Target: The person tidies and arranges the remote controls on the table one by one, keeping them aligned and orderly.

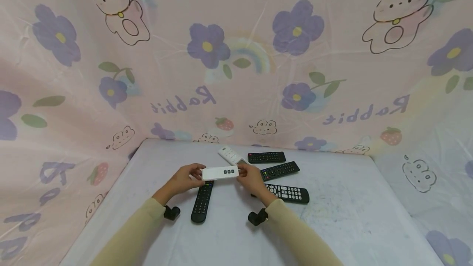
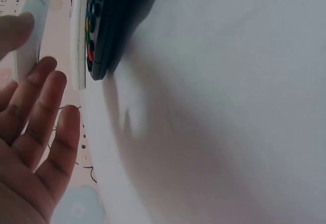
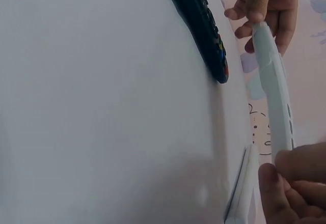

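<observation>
A slim white remote control (image 1: pixel 215 173) with a few small dark buttons near its right end is held level above the table by both hands. My left hand (image 1: pixel 186 177) pinches its left end between thumb and fingers, and my right hand (image 1: pixel 252 179) pinches the right end. In the right wrist view, the held remote (image 3: pixel 275 91) is seen edge-on, spanning the gap between both hands. Below my left hand lies a black remote (image 1: pixel 201 204), its top overlapped by the white one. Another white remote (image 1: pixel 230 155) lies behind, partly hidden by my right hand.
To the right on the white-covered table (image 1: pixel 343 212) lie a black remote (image 1: pixel 267 157) at the back, another black remote (image 1: pixel 281 170) set at an angle, and one with white buttons (image 1: pixel 292 193), partly behind my right wrist. A patterned curtain (image 1: pixel 244 85) encloses the back and sides.
</observation>
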`<state>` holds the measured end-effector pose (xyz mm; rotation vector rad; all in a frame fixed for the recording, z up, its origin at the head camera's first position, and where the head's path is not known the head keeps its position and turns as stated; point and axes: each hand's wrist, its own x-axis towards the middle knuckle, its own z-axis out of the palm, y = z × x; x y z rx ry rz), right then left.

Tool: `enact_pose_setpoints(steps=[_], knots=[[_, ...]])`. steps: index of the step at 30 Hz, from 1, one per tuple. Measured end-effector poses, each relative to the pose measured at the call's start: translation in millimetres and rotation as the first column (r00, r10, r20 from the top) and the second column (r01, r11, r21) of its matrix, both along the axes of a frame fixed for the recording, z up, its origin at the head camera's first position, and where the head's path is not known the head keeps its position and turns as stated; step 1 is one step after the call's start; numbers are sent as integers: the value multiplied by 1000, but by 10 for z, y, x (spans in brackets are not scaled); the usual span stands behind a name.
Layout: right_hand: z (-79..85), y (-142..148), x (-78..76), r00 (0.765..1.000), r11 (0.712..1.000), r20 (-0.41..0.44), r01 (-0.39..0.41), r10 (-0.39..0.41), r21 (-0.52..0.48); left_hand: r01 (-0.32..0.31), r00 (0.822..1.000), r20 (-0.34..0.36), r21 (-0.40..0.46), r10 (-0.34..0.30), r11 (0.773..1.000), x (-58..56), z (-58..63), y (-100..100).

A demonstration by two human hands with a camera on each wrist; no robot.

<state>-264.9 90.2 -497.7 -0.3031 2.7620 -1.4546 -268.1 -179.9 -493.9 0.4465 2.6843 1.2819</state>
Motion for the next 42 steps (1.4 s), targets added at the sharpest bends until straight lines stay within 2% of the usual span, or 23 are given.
enact_pose_setpoints(steps=[4,10,24,31,34,38,42], knots=[[29,21,2,1000,1000,-6,11,-11,13,47,998,-35,11,-47,999,42,8,-8],[57,55,-2,1000,1000,14,-17,17,-5,69,994,-85,1,-68,998,82,15,5],[78,44,-65,999,997,36,-29,31,-68,103,991,-87,29,-100,994,177,7,34],[100,10,-64,999,996,35,-22,26,-92,75,987,-137,-39,-79,996,249,39,60],[112,-1,-59,998,995,49,-25,29,-96,86,984,-152,-54,-93,995,298,59,71],[126,-9,-56,997,996,63,-43,48,-75,106,979,-166,-70,-116,992,356,59,89],[122,-13,-59,994,997,83,-69,72,-39,90,981,-160,-108,-107,990,412,62,116]])
